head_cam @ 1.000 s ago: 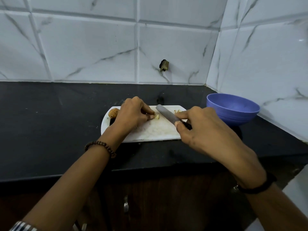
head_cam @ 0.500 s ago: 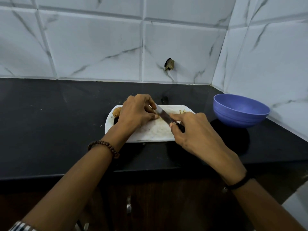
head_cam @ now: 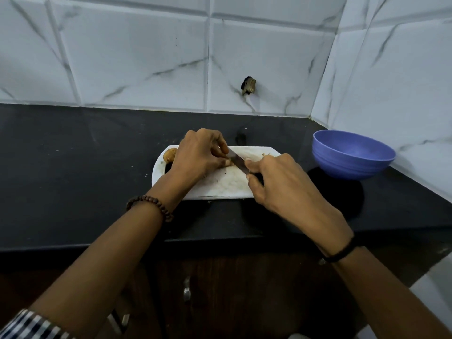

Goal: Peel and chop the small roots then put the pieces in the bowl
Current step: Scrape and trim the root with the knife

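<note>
Hands meet over a white cutting board (head_cam: pixel 220 187) on the black desk (head_cam: pixel 73 155). Left hand (head_cam: pixel 199 155) pinches its fingertips closed on a small root piece, mostly hidden under them. Right hand (head_cam: pixel 276 182) has a closed grip on a knife (head_cam: pixel 238 162), blade angled against that piece. Another brown root (head_cam: pixel 169 154) lies at the board's left end. Blue bowl (head_cam: pixel 352 155) stands on the desk to the right, apart from the board.

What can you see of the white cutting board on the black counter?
The white cutting board, plastic by its look, lies flat on the black counter, rounded corners, scuffed and stained. A brown root sits at its far left end, pale scraps near its far right. The left hand rests on it; the right hand holds a knife blade over its middle.
</note>
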Tool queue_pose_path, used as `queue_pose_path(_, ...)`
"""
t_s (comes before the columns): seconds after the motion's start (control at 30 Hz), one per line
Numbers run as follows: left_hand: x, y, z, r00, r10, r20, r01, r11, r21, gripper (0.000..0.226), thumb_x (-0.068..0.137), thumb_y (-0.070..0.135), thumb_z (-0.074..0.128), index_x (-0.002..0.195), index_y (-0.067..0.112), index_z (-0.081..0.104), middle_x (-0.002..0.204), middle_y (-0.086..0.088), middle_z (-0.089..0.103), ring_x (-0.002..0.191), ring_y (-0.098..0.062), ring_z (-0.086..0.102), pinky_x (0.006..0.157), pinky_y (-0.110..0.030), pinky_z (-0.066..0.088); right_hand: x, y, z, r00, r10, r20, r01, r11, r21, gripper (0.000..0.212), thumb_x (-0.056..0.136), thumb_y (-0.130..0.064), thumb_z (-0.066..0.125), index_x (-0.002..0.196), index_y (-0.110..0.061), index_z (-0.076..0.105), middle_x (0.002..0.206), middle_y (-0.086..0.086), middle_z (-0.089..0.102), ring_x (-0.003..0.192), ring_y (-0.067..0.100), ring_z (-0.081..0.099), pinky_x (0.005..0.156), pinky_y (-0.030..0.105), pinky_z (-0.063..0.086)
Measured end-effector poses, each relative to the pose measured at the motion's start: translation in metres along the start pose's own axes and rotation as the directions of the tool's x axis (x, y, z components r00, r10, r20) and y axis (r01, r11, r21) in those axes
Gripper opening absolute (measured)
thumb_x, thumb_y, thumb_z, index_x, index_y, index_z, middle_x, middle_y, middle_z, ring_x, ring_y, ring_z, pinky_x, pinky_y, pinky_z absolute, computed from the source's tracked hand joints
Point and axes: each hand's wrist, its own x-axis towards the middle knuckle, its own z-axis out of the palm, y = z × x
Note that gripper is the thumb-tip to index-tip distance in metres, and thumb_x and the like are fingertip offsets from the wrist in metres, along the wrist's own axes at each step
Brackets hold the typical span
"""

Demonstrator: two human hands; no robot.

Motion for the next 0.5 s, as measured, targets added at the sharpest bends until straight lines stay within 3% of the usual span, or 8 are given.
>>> queue_pose_path(0.13,0.000,0.000,-0.001,1.000,0.003,0.012,-0.003,1.000,-0.019,0.019,0.071,0.025,0.085,0.081,0.021,0.069,0.075,0.008,0.073,0.076,-0.001,0.068,0.076,-0.020,0.049,-0.010,0.000,-0.007,0.998,0.017,0.068,-0.017,1.000,0.012,0.024,0.098,-0.029,0.047,0.111,-0.023,0.066,0.085,0.006,0.054,0.070,0.020,0.051,0.058,0.030,0.037)
queue_pose_path(0.3,-0.001,0.002,-0.001,0.999,-0.026,0.030,0.028,0.998,-0.053,0.020,0.072,0.025,0.085,0.083,0.021,0.069,0.077,0.007,0.074,0.077,0.001,0.068,0.074,-0.018,0.049,-0.025,0.001,-0.021,0.992,0.023,0.127,-0.023,1.000,-0.005,0.027,0.099,-0.031,0.047,0.120,-0.026,0.064,0.091,0.004,0.054,0.066,0.011,0.051,0.057,0.027,0.043)
queue_pose_path(0.4,-0.001,0.003,-0.002,0.997,-0.044,0.060,0.049,0.996,-0.079,0.022,0.074,0.019,0.084,0.090,0.019,0.070,0.080,0.007,0.075,0.080,0.001,0.069,0.084,-0.026,0.054,-0.031,0.004,-0.037,0.984,0.040,0.173,-0.046,0.999,0.028,0.030,0.099,-0.030,0.050,0.126,-0.024,0.063,0.095,0.003,0.062,0.069,0.011,0.057,0.063,0.031,0.053)
queue_pose_path(0.5,-0.002,0.004,-0.003,0.995,-0.053,0.090,0.062,0.993,-0.098,0.026,0.076,0.011,0.081,0.099,0.017,0.070,0.084,0.006,0.076,0.084,0.001,0.069,0.091,-0.029,0.053,-0.035,0.008,-0.048,0.988,0.071,0.135,-0.085,0.991,0.103,0.032,0.097,-0.032,0.053,0.128,-0.030,0.062,0.095,0.000,0.064,0.064,0.010,0.059,0.051,0.021,0.043)
